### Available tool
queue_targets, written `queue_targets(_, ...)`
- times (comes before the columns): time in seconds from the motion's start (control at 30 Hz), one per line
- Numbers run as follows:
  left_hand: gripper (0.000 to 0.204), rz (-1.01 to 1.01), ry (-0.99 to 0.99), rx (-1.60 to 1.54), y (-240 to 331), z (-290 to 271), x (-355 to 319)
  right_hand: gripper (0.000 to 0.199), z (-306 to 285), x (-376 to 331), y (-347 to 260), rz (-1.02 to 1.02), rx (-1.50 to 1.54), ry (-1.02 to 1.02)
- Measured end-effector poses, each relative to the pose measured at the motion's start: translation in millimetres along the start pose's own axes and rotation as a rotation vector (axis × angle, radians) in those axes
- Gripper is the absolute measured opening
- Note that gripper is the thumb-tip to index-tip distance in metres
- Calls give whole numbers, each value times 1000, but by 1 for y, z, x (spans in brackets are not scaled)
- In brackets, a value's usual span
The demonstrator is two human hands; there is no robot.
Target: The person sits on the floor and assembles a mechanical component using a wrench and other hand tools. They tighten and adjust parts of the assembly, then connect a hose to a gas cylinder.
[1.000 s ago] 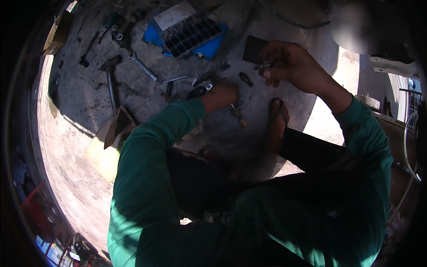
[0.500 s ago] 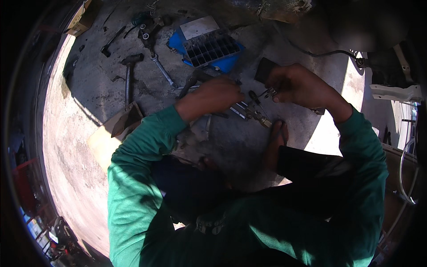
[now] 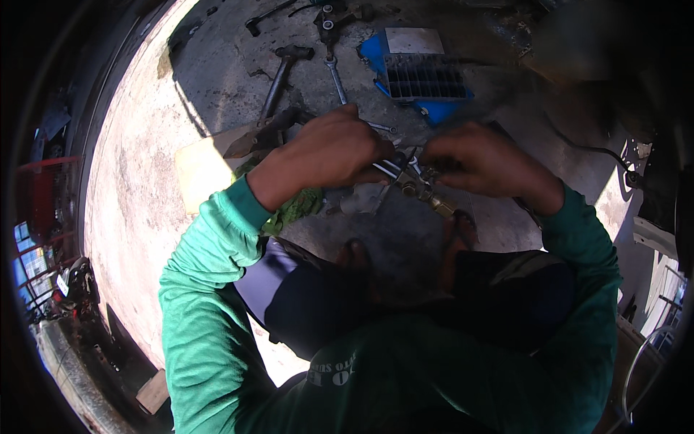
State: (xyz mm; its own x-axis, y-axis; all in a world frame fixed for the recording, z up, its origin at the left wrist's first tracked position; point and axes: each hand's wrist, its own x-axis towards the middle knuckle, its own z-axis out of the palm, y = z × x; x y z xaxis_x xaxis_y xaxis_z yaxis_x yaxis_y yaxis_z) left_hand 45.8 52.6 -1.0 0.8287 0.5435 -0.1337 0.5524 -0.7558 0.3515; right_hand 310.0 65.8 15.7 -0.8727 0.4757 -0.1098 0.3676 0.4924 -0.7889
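My left hand (image 3: 336, 148) is closed, fingers curled round a metal part (image 3: 409, 186) with silver rods and a brass-coloured end. The rods come out beside my fingertips, and the brass end points down and right, above the floor between my feet. My right hand (image 3: 481, 159) has its fingers drawn together right at the metal part's upper side. Whatever it pinches is hidden behind the fingers. Beneath my left wrist lies a crumpled green cloth (image 3: 296, 210).
Beyond my hands are a blue case with a compartment tray (image 3: 425, 77), a combination wrench (image 3: 336, 81) and a hammer (image 3: 278, 81). Cardboard (image 3: 196, 173) lies at left. A dark hose (image 3: 589, 147) runs across the right side. My sandalled feet (image 3: 459, 231) are just below the part.
My right hand, earlier apart with a small metal piece at its fingertips, has come in against the metal part. The view has shifted, so the tools appear farther right and the green cloth shows.
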Motion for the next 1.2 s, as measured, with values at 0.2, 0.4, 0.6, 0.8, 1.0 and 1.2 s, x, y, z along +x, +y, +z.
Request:
queue_targets(0.2,33,42,26,-68,-5,19,-7,30,9,12,12,41,85,-174)
queue_targets(0.4,38,58,-84,-190,-8,41,7,26,31,0,22,65,280,-154)
queue_targets(0.6,39,103,-100,-177,-6,41,16,29,50,-13,31,201,410,-143)
queue_targets(0.8,38,151,-130,-240,-6,44,23,31,53,-25,29,352,648,-140)
queue_targets(1.0,38,177,-92,-277,-1,49,24,40,48,-32,37,334,593,-240)
queue_targets(1.2,38,211,-65,-227,0,46,25,36,53,-38,31,223,663,-34)
